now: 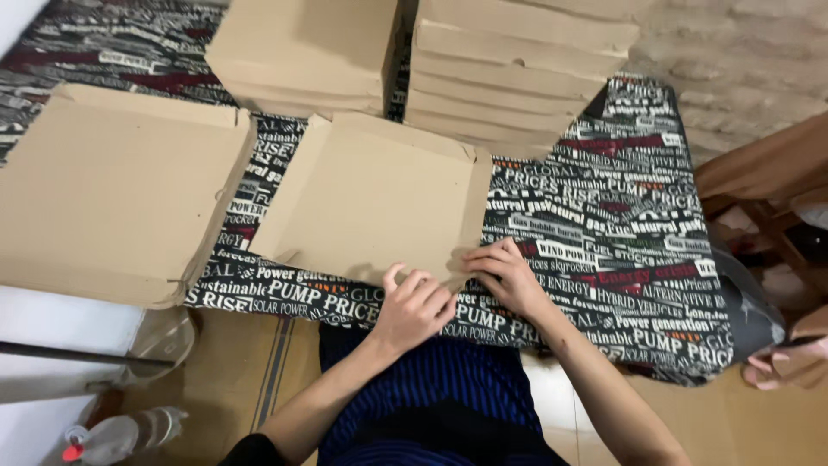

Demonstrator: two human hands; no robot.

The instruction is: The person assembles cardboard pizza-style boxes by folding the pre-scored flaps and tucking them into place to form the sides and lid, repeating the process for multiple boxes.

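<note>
Both hands, the left hand (pixel 414 306) and right hand (pixel 504 272), pinch the near edge of a flat cardboard box blank (pixel 375 194) on the cloth-covered counter (pixel 621 233); it looks light, stiff yet creasable, best gripped along its flaps.

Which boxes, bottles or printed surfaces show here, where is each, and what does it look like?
Flat box: centre, tan cardboard, both hands at its near edge.
Open box: left, tan, square.
Box stacks: far side, tan.
Cloth: under the boxes, black with white and red lettering.
Bottle: bottom left, clear, red cap.
</note>
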